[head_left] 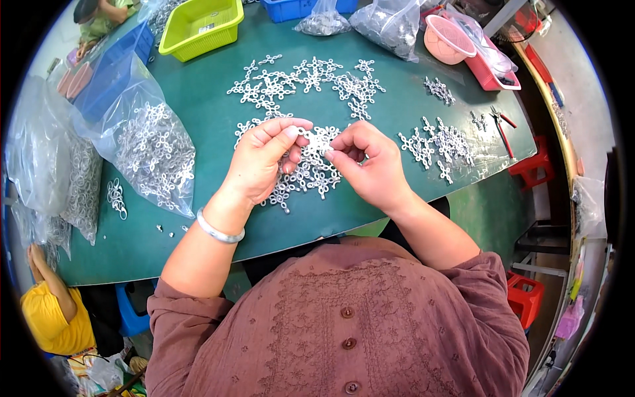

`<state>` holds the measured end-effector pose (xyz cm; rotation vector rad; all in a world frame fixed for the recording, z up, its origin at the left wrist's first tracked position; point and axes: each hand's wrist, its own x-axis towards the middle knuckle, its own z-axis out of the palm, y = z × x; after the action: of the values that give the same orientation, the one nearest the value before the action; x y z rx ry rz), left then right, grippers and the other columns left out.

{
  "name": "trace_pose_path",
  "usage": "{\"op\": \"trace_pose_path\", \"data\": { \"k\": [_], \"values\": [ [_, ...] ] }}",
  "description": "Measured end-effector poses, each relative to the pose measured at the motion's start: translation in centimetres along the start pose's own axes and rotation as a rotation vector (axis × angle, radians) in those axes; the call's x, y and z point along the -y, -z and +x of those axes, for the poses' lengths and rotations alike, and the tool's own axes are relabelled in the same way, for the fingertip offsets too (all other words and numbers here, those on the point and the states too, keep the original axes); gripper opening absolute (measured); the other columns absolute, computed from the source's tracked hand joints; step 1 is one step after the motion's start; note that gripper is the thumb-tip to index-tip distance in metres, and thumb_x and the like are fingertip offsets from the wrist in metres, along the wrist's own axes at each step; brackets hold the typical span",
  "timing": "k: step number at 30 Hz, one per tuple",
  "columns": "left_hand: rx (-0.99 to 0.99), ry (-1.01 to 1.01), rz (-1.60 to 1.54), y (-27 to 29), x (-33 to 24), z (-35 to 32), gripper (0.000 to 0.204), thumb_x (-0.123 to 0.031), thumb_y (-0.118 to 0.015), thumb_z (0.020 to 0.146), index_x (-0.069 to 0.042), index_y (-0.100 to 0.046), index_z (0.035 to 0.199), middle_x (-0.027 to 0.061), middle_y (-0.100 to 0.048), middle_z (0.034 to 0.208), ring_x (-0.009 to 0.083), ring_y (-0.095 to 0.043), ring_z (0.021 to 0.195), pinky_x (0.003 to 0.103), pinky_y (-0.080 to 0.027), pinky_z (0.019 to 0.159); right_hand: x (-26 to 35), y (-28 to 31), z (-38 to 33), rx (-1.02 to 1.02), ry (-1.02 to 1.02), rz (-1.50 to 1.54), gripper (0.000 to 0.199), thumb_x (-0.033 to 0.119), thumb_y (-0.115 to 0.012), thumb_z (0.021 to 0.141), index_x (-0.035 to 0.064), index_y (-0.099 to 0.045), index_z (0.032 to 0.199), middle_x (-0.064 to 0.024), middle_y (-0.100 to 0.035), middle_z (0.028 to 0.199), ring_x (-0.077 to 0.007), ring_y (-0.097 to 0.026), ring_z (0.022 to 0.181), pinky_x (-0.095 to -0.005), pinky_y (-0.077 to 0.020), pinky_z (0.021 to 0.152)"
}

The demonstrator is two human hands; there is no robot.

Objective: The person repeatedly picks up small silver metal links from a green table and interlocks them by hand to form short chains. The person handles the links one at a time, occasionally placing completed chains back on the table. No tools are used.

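Over the green table (218, 169), my left hand (264, 155) pinches one side of a small silver metal link piece (316, 143). My right hand (370, 162) is closed too, with thumb and forefinger on its other side. Its exact shape blurs into the bright pieces behind it. Right under my hands spreads a pile of similar looped metal pieces (307, 175). More of these link pieces (274, 85) lie in loose clusters beyond my hands. To the right is another group of link pieces (453, 142).
At left, a clear bag (155, 149) is full of metal links, beside a bag of rings (83, 188). A lime basket (202, 30) stands at the back. Red-handled pliers (503, 132) lie near the right edge, below a pink bin (493, 69). Another person (59, 317) sits at lower left.
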<state>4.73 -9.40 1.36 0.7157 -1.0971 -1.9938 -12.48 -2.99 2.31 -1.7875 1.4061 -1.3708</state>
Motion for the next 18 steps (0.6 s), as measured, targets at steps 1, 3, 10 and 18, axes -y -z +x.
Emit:
{"op": "trace_pose_path", "data": {
  "k": [1, 3, 10, 18],
  "values": [
    [0.002, 0.0, -0.001, 0.0, 0.0, 0.0, 0.018, -0.014, -0.05, 0.088, -0.002, -0.059, 0.1, 0.0012, -0.055, 0.075, 0.0039, -0.046, 0.059, 0.016, -0.035, 0.049, 0.0, 0.0, 0.0, 0.004, -0.006, 0.012, 0.009, 0.0, -0.065, 0.07, 0.0, -0.057, 0.074, -0.0045, -0.052, 0.073, -0.0089, -0.053, 0.058, -0.0209, -0.0438, 0.05],
    [0.006, -0.003, -0.003, 0.1, 0.1, 0.0, 0.018, -0.014, -0.05, 0.088, -0.003, -0.059, 0.1, 0.0012, -0.055, 0.075, 0.004, -0.045, 0.059, 0.017, -0.035, 0.049, -0.1, -0.1, -0.1, 0.012, -0.017, 0.035, 0.01, 0.0, -0.066, 0.07, 0.0002, -0.057, 0.074, -0.0044, -0.052, 0.073, -0.0091, -0.053, 0.058, -0.0209, -0.0442, 0.051],
    [0.02, -0.008, -0.018, 0.2, 0.2, 0.1, 0.017, -0.014, -0.049, 0.089, -0.003, -0.059, 0.097, 0.0005, -0.053, 0.074, 0.0043, -0.045, 0.059, 0.017, -0.035, 0.05, -0.9, 1.2, 0.4, 0.11, 0.015, -0.09, 0.018, 0.007, -0.07, 0.067, 0.0015, -0.058, 0.079, -0.0059, -0.054, 0.075, -0.0133, -0.054, 0.059, -0.0245, -0.0446, 0.054],
    [0.02, -0.002, -0.045, 0.4, 0.3, 0.3, 0.017, -0.013, -0.047, 0.089, -0.002, -0.058, 0.095, 0.0011, -0.053, 0.074, 0.0053, -0.046, 0.06, 0.018, -0.037, 0.05, -5.4, 4.4, 1.8, -0.098, -0.062, -0.697, 0.013, 0.013, -0.063, 0.072, 0.004, -0.06, 0.081, -0.01, -0.054, 0.084, -0.0284, -0.055, 0.079, -0.0364, -0.0449, 0.068]
  ]
}}
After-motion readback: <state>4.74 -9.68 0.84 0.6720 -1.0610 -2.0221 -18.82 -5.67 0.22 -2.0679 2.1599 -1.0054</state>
